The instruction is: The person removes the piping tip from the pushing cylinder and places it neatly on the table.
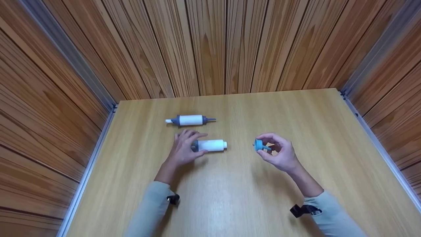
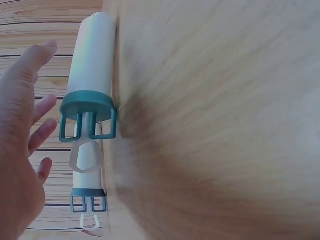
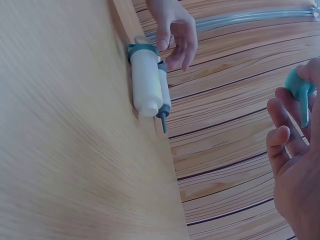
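A large white syringe [image 1: 212, 145] lies on its side on the table, its bare white neck toward the right. Its teal collar with two finger loops [image 2: 88, 106] and white pull ring [image 2: 85, 156] show in the left wrist view. My left hand [image 1: 184, 146] hovers around the collar end, fingers spread and apart from the syringe. Between thumb and fingertips my right hand [image 1: 281, 154] pinches a teal nozzle cap [image 1: 259, 144], its thin spout pointing back toward the palm. Behind the large syringe lies a second syringe [image 1: 191, 120], nozzle fitted and pointing right.
The wooden tabletop [image 1: 230, 197] runs back to a wood-plank wall [image 1: 213, 49]. Metal rails [image 1: 87, 184] border the table's sides, and plank walls rise beyond them. A small black camera [image 1: 173, 199] sits on the left wrist, another [image 1: 297, 210] on the right.
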Motion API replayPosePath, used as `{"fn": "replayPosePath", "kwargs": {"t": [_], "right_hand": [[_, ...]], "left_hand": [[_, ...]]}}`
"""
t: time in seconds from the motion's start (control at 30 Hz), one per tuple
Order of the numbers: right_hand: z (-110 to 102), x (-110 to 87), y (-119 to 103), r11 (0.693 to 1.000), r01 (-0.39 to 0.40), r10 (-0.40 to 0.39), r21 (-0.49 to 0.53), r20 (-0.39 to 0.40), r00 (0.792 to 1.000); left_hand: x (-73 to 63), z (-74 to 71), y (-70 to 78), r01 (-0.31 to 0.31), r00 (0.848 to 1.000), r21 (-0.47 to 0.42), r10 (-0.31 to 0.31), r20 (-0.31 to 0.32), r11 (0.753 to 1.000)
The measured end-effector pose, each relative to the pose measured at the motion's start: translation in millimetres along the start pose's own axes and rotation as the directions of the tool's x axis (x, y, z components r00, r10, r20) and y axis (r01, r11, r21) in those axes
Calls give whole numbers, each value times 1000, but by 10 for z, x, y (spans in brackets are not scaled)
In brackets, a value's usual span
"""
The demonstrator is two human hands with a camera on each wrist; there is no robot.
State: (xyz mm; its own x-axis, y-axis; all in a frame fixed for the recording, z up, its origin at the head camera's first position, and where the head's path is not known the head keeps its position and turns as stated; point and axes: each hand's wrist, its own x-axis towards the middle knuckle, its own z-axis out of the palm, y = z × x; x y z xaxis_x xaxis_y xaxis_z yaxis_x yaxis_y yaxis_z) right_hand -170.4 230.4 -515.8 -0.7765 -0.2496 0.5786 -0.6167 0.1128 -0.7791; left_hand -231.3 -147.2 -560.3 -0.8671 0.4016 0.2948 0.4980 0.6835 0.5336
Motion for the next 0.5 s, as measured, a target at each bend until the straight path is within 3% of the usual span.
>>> {"fn": "replayPosePath", "kwargs": {"t": [0.23, 0.5], "right_hand": [[44, 6, 4, 999, -20, 20, -29, -1, 1000], [100, 1, 5, 1000, 12, -12, -11, 22, 1000]], "left_hand": [[14, 2, 56, -37, 999, -29, 36, -39, 999], [75, -57, 321, -116, 985, -81, 104, -141, 990]]}}
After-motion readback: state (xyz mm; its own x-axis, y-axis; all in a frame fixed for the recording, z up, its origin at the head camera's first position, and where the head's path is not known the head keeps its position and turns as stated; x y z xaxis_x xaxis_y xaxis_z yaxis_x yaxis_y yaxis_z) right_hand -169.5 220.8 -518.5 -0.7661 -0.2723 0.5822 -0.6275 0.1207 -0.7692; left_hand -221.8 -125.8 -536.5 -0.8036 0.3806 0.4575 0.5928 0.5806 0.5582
